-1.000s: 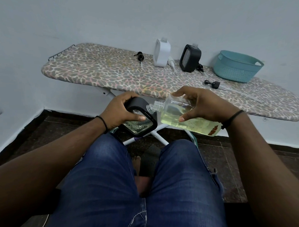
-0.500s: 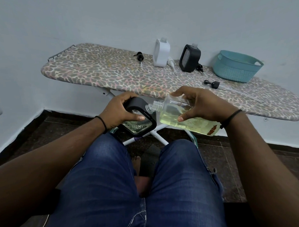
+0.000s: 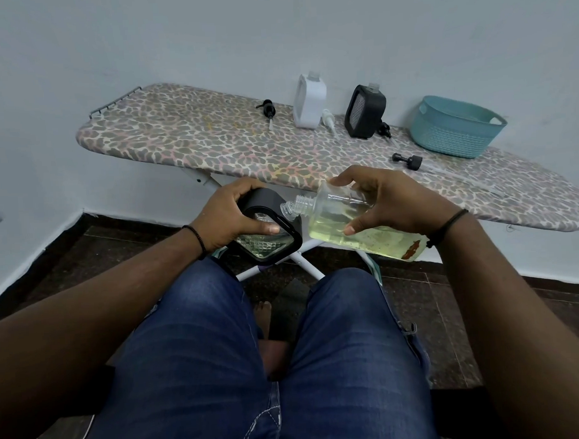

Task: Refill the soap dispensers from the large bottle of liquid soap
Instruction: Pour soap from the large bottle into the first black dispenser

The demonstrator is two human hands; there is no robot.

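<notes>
Over the lap, the clear soap bottle (image 3: 354,224), likely slick and heavy with sloshing liquid, is gripped around its body by the right hand (image 3: 392,203), while the black-framed dispenser (image 3: 270,235) is held by the left hand (image 3: 230,218) around its rigid frame.

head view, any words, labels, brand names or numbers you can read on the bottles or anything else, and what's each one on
No readable text anywhere.
Clear plastic bottle of yellow liquid soap in the right hand: only a reddish label scrap near its base, no legible letters.
Black-framed clear dispenser in the left hand: none.
White dispenser, black dispenser, teal plastic basket: none visible.
</notes>
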